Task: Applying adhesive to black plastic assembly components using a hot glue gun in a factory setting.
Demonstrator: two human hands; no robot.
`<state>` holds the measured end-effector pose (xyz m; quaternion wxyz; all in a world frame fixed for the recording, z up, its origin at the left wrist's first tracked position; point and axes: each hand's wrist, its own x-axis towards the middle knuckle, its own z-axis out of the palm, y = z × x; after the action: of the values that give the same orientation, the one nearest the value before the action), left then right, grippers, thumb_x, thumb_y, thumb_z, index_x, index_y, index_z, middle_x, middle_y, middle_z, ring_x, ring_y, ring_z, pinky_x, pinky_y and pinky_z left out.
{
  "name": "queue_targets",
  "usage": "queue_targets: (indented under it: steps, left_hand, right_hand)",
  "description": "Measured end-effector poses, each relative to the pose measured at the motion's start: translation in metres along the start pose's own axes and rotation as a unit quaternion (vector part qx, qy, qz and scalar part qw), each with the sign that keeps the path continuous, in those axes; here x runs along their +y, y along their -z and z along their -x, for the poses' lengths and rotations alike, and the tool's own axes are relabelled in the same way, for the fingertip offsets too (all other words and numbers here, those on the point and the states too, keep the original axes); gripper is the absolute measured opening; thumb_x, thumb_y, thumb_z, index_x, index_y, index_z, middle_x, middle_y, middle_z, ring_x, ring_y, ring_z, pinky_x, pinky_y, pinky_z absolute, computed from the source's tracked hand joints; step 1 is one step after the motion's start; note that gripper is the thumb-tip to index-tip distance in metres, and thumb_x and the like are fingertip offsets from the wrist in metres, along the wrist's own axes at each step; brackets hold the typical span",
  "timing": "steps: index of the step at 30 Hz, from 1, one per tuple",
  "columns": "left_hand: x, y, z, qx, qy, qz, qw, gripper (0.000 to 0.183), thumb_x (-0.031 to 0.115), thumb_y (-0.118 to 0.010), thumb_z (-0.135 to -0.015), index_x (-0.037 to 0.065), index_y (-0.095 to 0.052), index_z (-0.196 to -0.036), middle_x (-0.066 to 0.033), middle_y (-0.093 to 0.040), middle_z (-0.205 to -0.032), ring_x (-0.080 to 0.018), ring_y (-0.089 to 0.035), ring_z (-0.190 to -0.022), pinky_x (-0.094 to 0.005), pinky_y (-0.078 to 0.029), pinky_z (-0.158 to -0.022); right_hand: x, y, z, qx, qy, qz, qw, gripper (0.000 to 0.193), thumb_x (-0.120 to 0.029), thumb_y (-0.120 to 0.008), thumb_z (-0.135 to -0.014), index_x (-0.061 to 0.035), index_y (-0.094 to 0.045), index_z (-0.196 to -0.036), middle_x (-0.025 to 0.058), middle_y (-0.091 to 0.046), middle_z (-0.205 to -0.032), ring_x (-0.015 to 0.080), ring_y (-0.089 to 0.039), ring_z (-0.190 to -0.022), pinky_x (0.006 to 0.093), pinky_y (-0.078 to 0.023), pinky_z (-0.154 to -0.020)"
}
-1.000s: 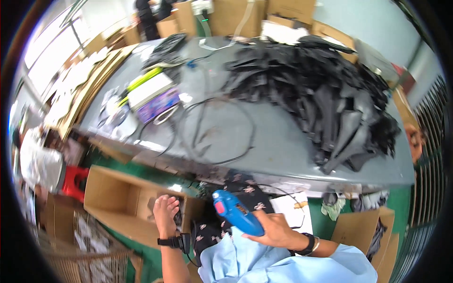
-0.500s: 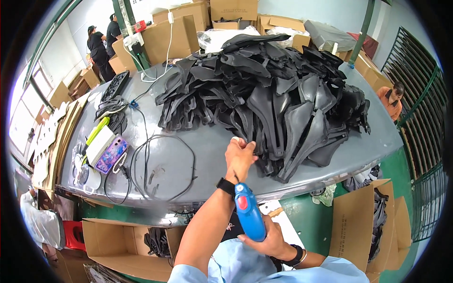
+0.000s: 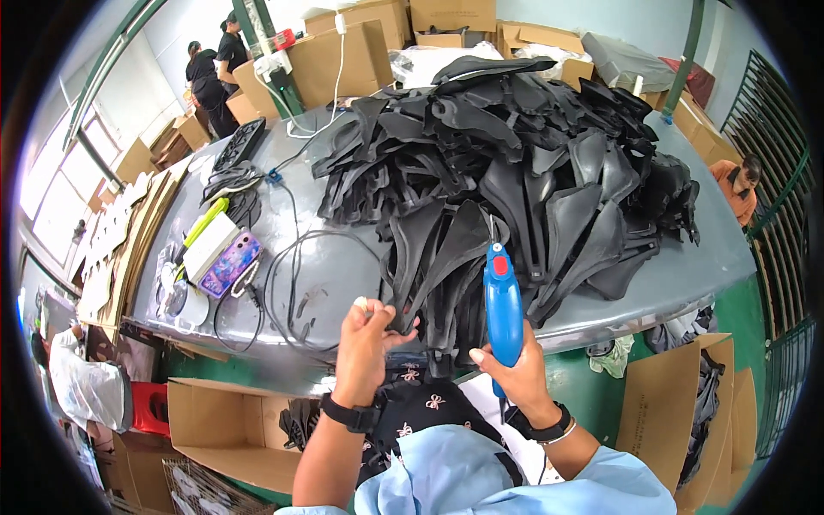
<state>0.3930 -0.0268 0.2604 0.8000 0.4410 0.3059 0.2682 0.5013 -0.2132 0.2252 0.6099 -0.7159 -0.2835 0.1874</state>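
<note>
My left hand (image 3: 362,350) is closed on the narrow end of a black saddle-shaped moulded piece (image 3: 457,251), whose two broad wings spread away from me. My right hand (image 3: 521,371) grips a blue handheld power tool (image 3: 504,311) with a red button and a thin two-pronged metal tip. The tip points away from me and overlaps the right wing's edge; whether they touch, I cannot tell. Behind and to the right, a large pile of similar black pieces (image 3: 481,124) covers much of the grey table (image 3: 343,279).
At the table's left lie looped black cable (image 3: 273,296), a phone in a purple patterned case (image 3: 230,263) and a black tray (image 3: 240,144). Open cardboard boxes stand below left (image 3: 219,412) and right (image 3: 657,412). Other people are at the back left (image 3: 206,81) and far right (image 3: 736,193).
My left hand has come nearer and left, now with a black piece in it. The blue tool has swung up and right, away from my left wrist. The view has shifted slightly.
</note>
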Motion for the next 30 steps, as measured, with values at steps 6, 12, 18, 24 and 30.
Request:
queue_targets:
  steps: [6,12,18,24,30]
  left_hand:
    - [0.002,-0.006,0.009,-0.004,0.02,0.056,0.998,0.014,0.005,-0.049,-0.089,-0.002,-0.048,-0.1,-0.0117,-0.056,-0.085,-0.0261,-0.063,-0.078,-0.0363,-0.055,-0.07]
    - [0.058,0.006,-0.01,-0.004,0.008,0.079,0.997,0.011,0.006,-0.052,-0.088,-0.005,-0.052,-0.089,-0.0128,-0.056,-0.084,-0.0248,-0.061,-0.072,-0.032,-0.052,-0.064]
    - [0.098,0.058,0.017,0.043,-0.09,0.045,0.994,0.016,0.01,-0.053,-0.089,-0.004,-0.058,-0.094,-0.009,-0.058,-0.083,-0.0179,-0.059,-0.069,-0.028,-0.049,-0.061]
    - [0.064,0.07,0.078,-0.034,-0.042,-0.173,0.983,0.019,0.005,-0.051,-0.082,0.001,-0.059,-0.098,-0.0006,-0.061,-0.084,-0.0072,-0.057,-0.074,-0.0197,-0.043,-0.062]
    - [-0.017,0.073,0.146,-0.079,0.095,-0.16,0.979,0.02,-0.005,-0.055,-0.079,0.003,-0.057,-0.096,0.0015,-0.059,-0.089,-0.0084,-0.055,-0.083,-0.0227,-0.045,-0.074]
  right_hand:
    - [-0.045,-0.026,-0.018,-0.049,0.035,-0.176,0.983,0.047,-0.022,-0.075,-0.077,0.0025,-0.047,-0.106,0.0118,-0.064,-0.097,0.0154,-0.063,-0.083,0.0288,-0.051,-0.077]
    - [-0.017,-0.037,-0.036,-0.087,-0.043,-0.031,0.995,0.062,-0.024,-0.076,-0.074,0.0028,-0.043,-0.12,0.0148,-0.055,-0.112,0.0184,-0.057,-0.099,0.0305,-0.046,-0.085]
    - [-0.032,-0.038,-0.041,-0.028,0.003,0.049,0.998,0.063,-0.034,-0.075,-0.072,0.0028,-0.045,-0.113,0.0151,-0.057,-0.095,0.0243,-0.058,-0.087,0.0346,-0.046,-0.078]
    - [-0.052,-0.032,-0.036,-0.023,-0.013,-0.183,0.983,0.059,-0.013,-0.078,-0.073,0.0018,-0.043,-0.118,0.0142,-0.061,-0.106,0.0098,-0.059,-0.075,0.024,-0.05,-0.068]
    - [-0.081,-0.036,-0.012,-0.122,0.023,-0.113,0.986,0.067,-0.011,-0.079,-0.067,0.0,-0.043,-0.122,0.0122,-0.06,-0.103,0.0137,-0.06,-0.082,0.0278,-0.048,-0.075]
